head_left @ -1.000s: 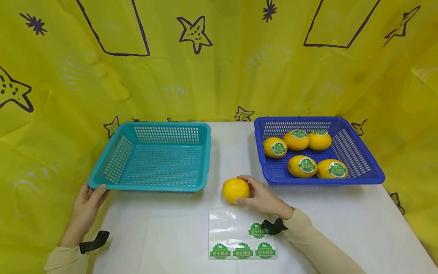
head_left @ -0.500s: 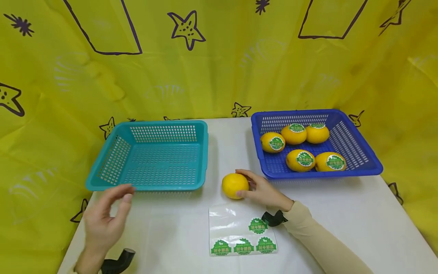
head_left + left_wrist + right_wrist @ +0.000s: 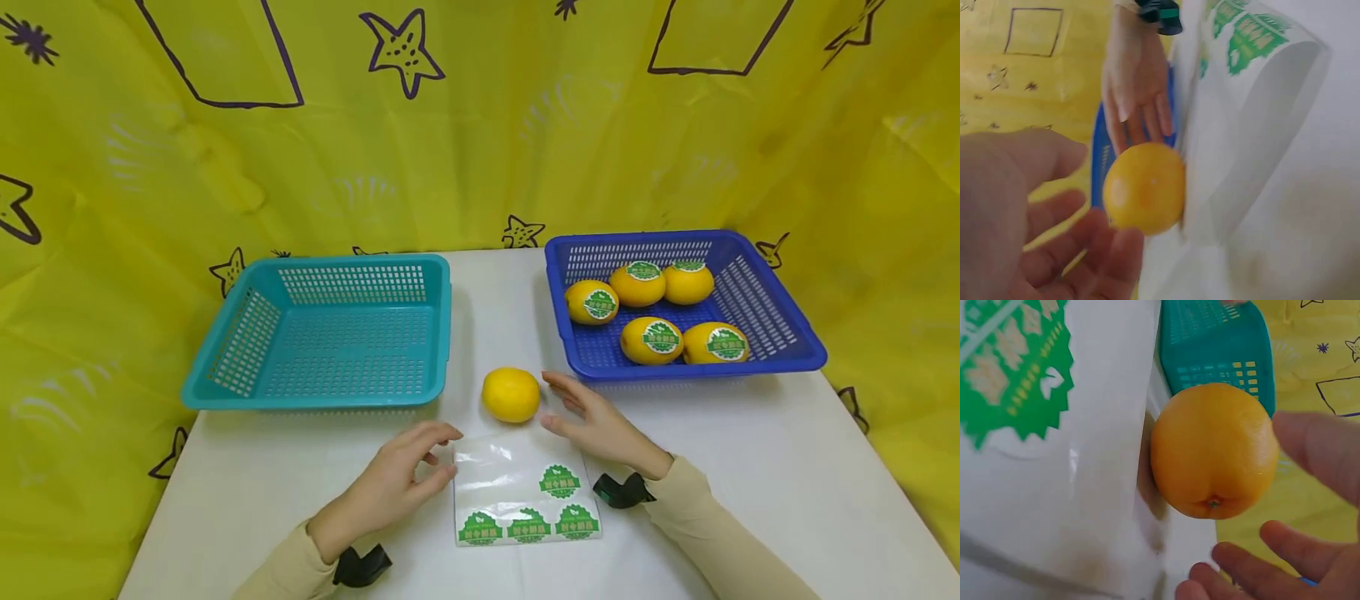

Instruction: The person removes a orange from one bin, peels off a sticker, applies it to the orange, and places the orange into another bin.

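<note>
A yellow-orange orange without a sticker sits on the white table between the two baskets. My right hand is just right of it, fingers loosely bent; the right wrist view shows a gap between the fingers and the orange. In front of the orange lies a sheet of stickers, with several round green labels left on its lower and right part. My left hand hovers by the sheet's left edge, thumb and fingers apart, holding nothing.
A teal basket with nothing in it stands at the back left. At the back right, a blue basket contains several oranges with green labels. Behind the white table hangs a yellow patterned cloth.
My left hand has left the teal basket's front corner and come right to the sticker sheet. My right hand has let go of the orange and drawn slightly away to the right.
</note>
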Demonstrator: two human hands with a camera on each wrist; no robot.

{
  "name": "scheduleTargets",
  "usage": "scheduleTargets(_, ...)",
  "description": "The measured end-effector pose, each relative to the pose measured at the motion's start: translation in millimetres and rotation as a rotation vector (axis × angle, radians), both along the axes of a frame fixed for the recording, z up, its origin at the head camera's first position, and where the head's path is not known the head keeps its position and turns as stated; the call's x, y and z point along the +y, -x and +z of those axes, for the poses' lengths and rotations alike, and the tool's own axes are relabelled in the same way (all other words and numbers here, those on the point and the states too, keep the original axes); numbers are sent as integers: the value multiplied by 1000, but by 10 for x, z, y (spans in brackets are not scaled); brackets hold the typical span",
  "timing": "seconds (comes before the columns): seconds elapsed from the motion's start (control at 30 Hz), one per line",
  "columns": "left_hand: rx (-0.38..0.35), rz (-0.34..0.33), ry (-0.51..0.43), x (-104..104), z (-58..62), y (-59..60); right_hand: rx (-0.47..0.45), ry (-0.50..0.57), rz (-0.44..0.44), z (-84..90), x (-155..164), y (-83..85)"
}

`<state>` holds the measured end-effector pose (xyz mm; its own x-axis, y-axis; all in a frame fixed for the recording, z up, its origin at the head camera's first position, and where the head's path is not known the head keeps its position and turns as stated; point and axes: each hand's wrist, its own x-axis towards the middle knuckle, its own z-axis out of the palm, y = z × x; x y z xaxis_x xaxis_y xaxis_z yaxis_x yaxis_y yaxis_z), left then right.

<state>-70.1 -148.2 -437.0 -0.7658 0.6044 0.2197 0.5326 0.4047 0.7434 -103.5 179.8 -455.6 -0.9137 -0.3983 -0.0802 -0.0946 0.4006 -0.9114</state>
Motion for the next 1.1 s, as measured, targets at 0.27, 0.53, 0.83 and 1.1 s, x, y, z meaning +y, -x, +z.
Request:
scheduleTargets(0.27, -13, 72, 323, 269, -122, 94, 46, -121, -105, 54, 151, -328)
scheduleTargets(0.53, -137, 74, 324, 353, -266, 172, -10, -294, -186, 90, 70, -564)
scheduleTargets(0.83, -230, 34, 268, 359, -329, 206, 12, -143, -184, 24, 76, -622)
scheduleTargets(1.1, -346, -24, 153, 339, -344, 228, 31, -197, -198, 31, 80, -639)
